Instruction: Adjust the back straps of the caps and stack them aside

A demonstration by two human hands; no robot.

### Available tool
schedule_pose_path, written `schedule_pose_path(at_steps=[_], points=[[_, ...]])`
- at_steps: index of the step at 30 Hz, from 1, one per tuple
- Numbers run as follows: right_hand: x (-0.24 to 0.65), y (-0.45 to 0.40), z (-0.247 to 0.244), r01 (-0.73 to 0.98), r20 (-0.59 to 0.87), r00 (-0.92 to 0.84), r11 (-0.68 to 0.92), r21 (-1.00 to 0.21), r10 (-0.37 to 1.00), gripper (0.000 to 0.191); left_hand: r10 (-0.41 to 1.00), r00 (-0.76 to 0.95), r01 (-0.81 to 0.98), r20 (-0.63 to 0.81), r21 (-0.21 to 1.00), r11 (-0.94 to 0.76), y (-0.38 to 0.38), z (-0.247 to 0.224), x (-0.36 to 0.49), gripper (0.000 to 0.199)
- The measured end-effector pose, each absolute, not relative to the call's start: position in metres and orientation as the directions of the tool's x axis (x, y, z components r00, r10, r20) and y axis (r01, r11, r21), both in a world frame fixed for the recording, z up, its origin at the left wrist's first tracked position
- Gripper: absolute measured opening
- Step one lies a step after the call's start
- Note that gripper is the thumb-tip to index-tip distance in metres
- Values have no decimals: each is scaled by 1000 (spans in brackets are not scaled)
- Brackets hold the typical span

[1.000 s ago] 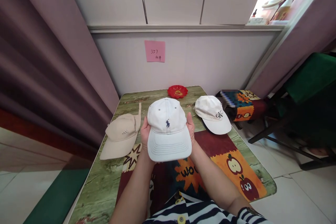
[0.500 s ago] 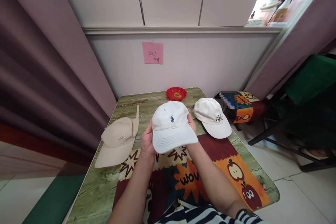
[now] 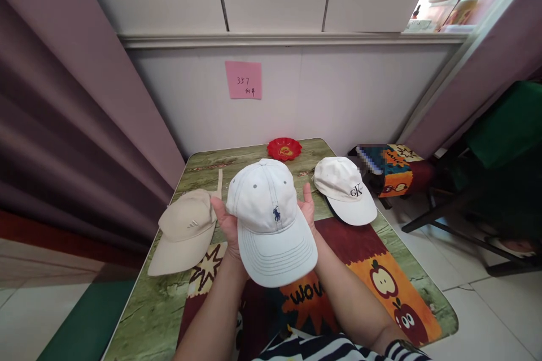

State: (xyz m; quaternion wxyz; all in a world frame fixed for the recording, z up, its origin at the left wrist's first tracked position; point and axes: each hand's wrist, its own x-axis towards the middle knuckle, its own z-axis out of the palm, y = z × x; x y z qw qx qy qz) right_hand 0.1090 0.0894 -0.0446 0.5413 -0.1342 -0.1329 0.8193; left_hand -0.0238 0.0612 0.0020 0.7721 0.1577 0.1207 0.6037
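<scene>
A white baseball cap (image 3: 265, 208) with a small navy horse-and-rider emblem is held up over the table, its brim towards me and tilted down. My left hand (image 3: 227, 224) grips its left side, thumb showing and the other fingers mostly hidden behind the cap. On the opposite side my right hand (image 3: 307, 207) supports it, thumb pointing up and most fingers out of sight. To the left lies a beige cap (image 3: 186, 225) with a three-bar logo and a loose strap. A cream cap (image 3: 345, 186) with dark lettering lies on the right.
The green wood-patterned table (image 3: 148, 304) carries a colourful cloth (image 3: 381, 276) and a red scalloped dish (image 3: 284, 149) at the back. Behind it, a pink note (image 3: 244, 80) is stuck to the white wall. A cloth-covered stool (image 3: 398, 180) stands to the right.
The white cap has come closer to me and tilted, so more of its crown and brim show. Both hands have moved with it. The other caps lie as before.
</scene>
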Motion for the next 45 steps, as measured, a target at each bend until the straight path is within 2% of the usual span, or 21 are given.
schedule_pose_path(at_steps=[5, 8, 10, 12, 14, 16, 19, 21, 23, 26, 29, 31, 34, 35, 39, 45], points=[[106, 81, -37, -832, -204, -428, -472, -290, 880, 77, 980, 199, -900, -12, 392, 188, 69, 9, -35, 93], [98, 59, -34, -812, -292, -486, -549, -199, 824, 75, 995, 98, -927, 3, 364, 90, 78, 7, -45, 85], [91, 42, -35, -841, -360, -448, -523, -143, 819, 62, 1000, 7, -939, 27, 344, -3, 84, 1, -52, 77], [85, 27, -37, -891, -418, -345, -433, -137, 841, 40, 998, -56, -940, 43, 336, -67, 88, -5, -57, 70], [83, 20, -38, -911, -462, -249, -368, -187, 851, 27, 997, -76, -938, 34, 337, -83, 91, -11, -58, 65], [88, 21, -34, -900, -493, -192, -353, -257, 849, 27, 998, -59, -937, -2, 346, -55, 90, -18, -56, 64], [109, 36, -17, -881, -474, -82, -286, -377, 877, 33, 990, 108, -909, -91, 394, 135, 78, -35, -48, 75], [132, 51, 1, -871, -394, 33, -167, -461, 918, 38, 952, 257, -828, -165, 471, 305, 63, -55, -43, 78], [160, 65, 19, -852, -262, 164, 3, -524, 951, 39, 916, 313, -701, -249, 591, 400, 46, -77, -40, 67], [207, 80, 36, -799, -98, 337, 229, -556, 936, 35, 917, 259, -550, -304, 734, 399, 25, -103, -42, 46], [251, 87, 26, -753, -41, 443, 346, -560, 896, 30, 919, 253, -489, -301, 780, 390, 14, -112, -49, 37], [274, 87, 3, -738, -131, 508, 352, -576, 851, 26, 917, 264, -468, -300, 791, 393, 11, -110, -52, 34], [295, 81, -45, -753, -477, 575, 203, -625, 664, 19, 922, 249, -464, -296, 799, 382, 11, -107, -53, 32], [298, 79, -60, -762, -526, 572, 169, -626, 630, 18, 924, 242, -465, -296, 800, 379, 11, -107, -52, 32], [304, 72, -97, -765, -575, 575, 133, -630, 582, 12, 927, 234, -455, -292, 810, 370, 10, -107, -49, 33], [308, 74, -104, -745, -544, 601, 163, -647, 586, 14, 934, 228, -450, -275, 821, 351, 8, -107, -49, 32]])
